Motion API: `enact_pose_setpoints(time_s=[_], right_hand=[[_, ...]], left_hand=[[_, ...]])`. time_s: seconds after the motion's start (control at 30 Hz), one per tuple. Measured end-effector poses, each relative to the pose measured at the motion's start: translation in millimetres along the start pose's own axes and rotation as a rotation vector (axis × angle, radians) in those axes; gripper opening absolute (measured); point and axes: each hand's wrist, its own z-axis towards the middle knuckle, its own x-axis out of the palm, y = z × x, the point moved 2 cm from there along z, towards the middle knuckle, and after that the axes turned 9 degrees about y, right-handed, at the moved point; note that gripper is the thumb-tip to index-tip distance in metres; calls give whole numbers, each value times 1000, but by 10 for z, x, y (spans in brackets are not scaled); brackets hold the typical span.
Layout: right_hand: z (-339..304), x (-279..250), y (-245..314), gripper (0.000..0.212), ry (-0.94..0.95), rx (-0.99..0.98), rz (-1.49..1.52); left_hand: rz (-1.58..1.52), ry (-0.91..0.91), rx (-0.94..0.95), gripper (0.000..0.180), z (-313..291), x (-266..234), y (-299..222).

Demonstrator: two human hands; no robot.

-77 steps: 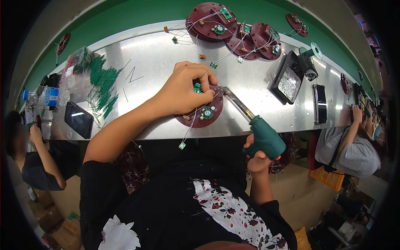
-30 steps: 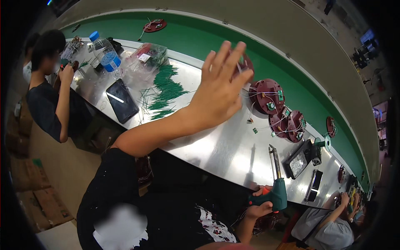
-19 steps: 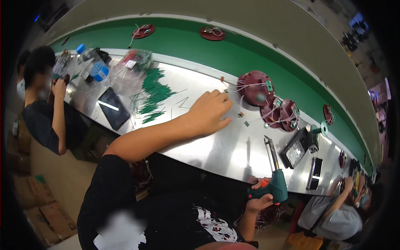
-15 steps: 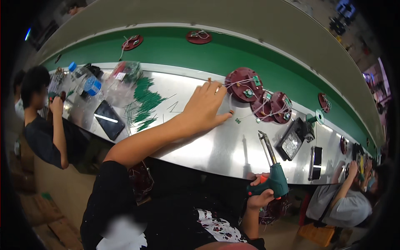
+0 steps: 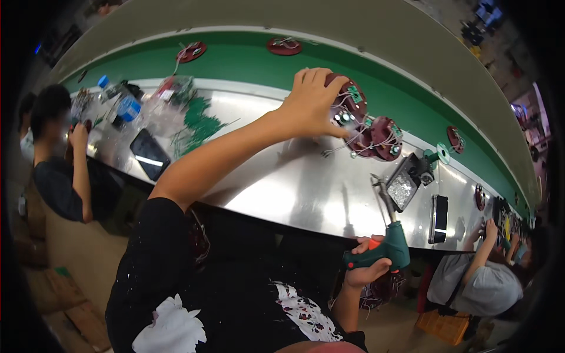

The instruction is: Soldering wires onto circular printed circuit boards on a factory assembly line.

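Note:
With fingers over its far edge and the thumb along its near side, my left hand (image 5: 311, 106) grips a dark red round disc (image 5: 360, 107) bearing small green circuit boards and white wires. It partly hides that disc. Two more wired dark red discs (image 5: 386, 130) lie against it on the right, overlapping. In my right hand (image 5: 372, 274) is a green soldering gun (image 5: 396, 250) with a red trigger, held by the handle at the table's near edge. Its metal tip points up and away, left of a black tray (image 5: 403, 185) of shiny bits.
A green solder spool (image 5: 436, 154) and a phone (image 5: 438, 219) are on the right of the metal table (image 5: 282, 191). To the left are green wire pieces (image 5: 199, 120), another phone (image 5: 149, 154), plastic bags and a water bottle (image 5: 128, 108). Co-workers sit at both sides.
My left hand has moved up and right from beside the disc and closed on it; the disc now looks tilted. My right hand still holds the soldering gun. The view has shifted slightly.

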Motion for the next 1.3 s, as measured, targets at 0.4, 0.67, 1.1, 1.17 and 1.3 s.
enact_pose_setpoints(time_s=[0.4,0.67,1.1,1.17,1.3], right_hand=[[166,148,68,84,-30,-9,-81],[153,318,1,80,40,-64,-12],[61,235,37,82,19,-48,-166],[54,184,14,83,4,-41,-185],[43,123,-50,85,-59,-58,-192]], left_hand=[[-39,1,-410,97,-1931,-108,-731],[-486,-165,-749,47,-2106,-380,1],[146,-67,-696,11,-2072,-272,334],[169,-44,-681,10,-2055,-262,345],[353,130,-639,8,-2000,-265,357]])
